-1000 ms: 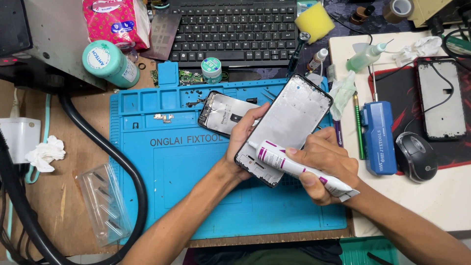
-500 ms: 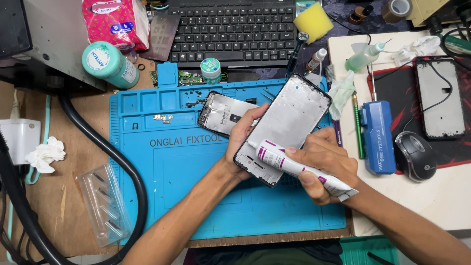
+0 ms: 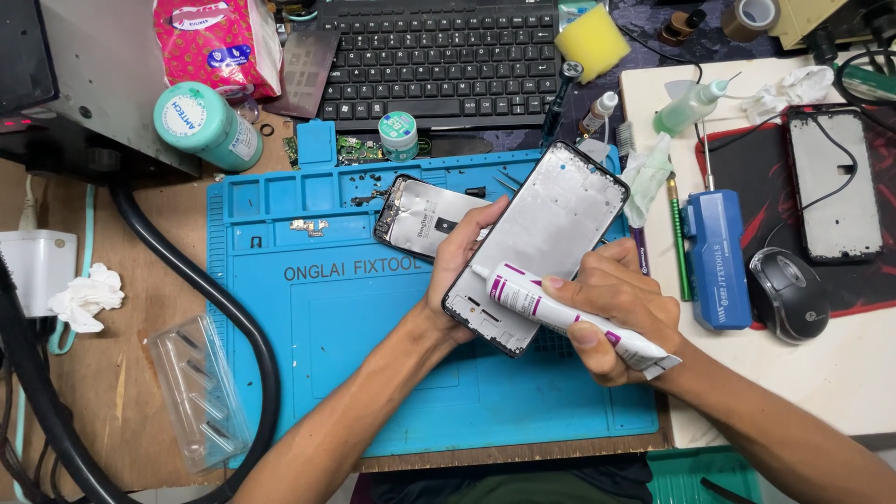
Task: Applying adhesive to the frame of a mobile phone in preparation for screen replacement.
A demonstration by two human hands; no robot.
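Observation:
My left hand point(image 3: 455, 271) grips a bare silver phone frame point(image 3: 546, 233) by its left edge and holds it tilted above the blue repair mat point(image 3: 345, 345). My right hand point(image 3: 616, 313) squeezes a white glue tube with purple marks point(image 3: 560, 313). The tube's nozzle touches the frame's lower left edge near my left thumb. An opened phone body point(image 3: 420, 215) lies on the mat just left of the frame.
A black keyboard point(image 3: 439, 56), a yellow sponge point(image 3: 592, 41) and small bottles lie at the back. A blue tool case point(image 3: 717, 261), a mouse point(image 3: 789, 294) and another phone frame point(image 3: 833, 182) sit to the right. A teal can point(image 3: 205, 126) and a black hose point(image 3: 224, 317) lie to the left.

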